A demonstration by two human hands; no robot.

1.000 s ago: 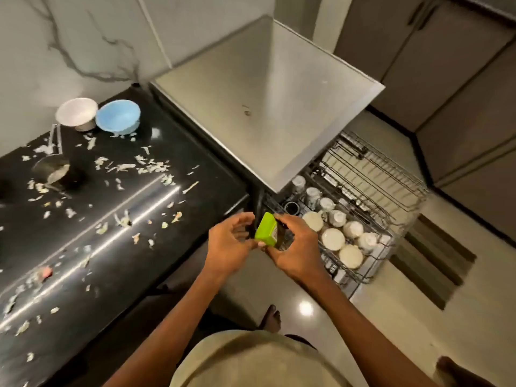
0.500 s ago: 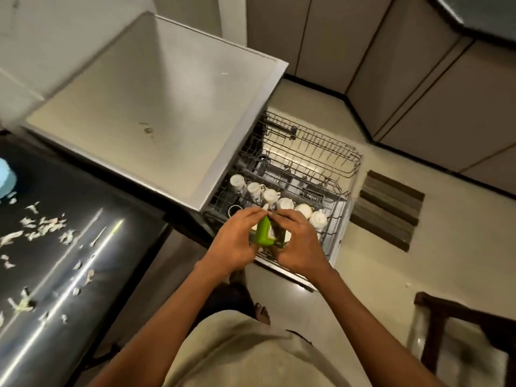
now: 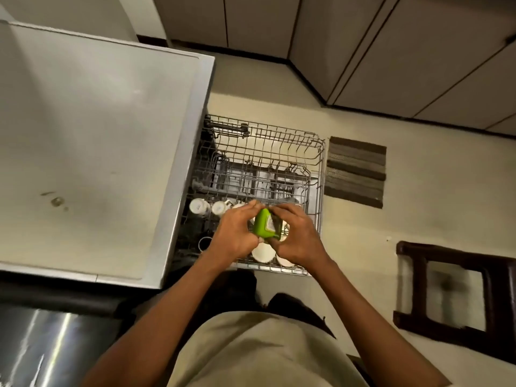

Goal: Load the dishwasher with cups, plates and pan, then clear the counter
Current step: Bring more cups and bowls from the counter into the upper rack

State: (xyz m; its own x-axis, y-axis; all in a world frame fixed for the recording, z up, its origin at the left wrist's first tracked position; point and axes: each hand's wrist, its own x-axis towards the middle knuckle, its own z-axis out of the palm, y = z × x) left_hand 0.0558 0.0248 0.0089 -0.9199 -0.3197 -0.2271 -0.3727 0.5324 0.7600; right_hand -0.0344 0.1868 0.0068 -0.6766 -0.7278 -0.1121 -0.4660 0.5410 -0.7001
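Green packet held over the loaded rack.
Both hands, left hand (image 3: 237, 233) and right hand (image 3: 298, 236), pinch the green packet (image 3: 265, 226) with curled fingers above the cups (image 3: 199, 206); the view has swung from the littered surface to the rack (image 3: 319, 174), suggesting loading is done.

Dim, warm indoor light falls from above. Streaks of glare run across the dark desk (image 3: 42, 347) at lower left, which is smeared with motion blur. The grey appliance top (image 3: 92, 141) looks soft and hazy. Cabinet lines (image 3: 391, 51) bow near the edges from the wide lens. The stool (image 3: 458, 297) is blurred.
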